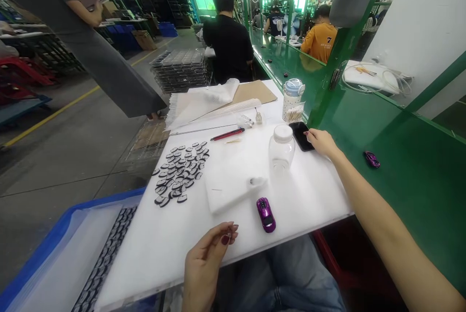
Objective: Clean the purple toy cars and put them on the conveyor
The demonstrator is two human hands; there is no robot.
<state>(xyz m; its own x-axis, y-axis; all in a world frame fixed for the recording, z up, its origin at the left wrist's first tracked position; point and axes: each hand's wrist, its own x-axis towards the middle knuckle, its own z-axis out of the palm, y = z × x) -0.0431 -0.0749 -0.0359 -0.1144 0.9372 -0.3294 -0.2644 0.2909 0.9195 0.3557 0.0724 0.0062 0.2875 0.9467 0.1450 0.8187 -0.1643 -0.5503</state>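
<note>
On the white worktable (233, 181), my left hand (209, 258) is near the front edge with thumb and fingertips pinched together. Whatever tiny thing may be between them cannot be made out. Just right of it lies a shiny purple toy car (266, 215). My right hand (322, 143) reaches across to a black smartphone (301, 136), its curled fingers closed at the phone's right edge. Beside the phone stands a clear plastic jar (281, 152) with a white lid. A folded white cloth or pad (229, 181) rests in the middle, behind the car.
Many small black-rimmed pieces (182, 171) lie spread at left. Behind are a red pen (227, 134), cotton swabs (294, 113), a bottle (292, 92) and cardboard (255, 92). A green conveyor (411, 166) carries another purple car (372, 159). A blue crate (65, 220) stands left; people work ahead.
</note>
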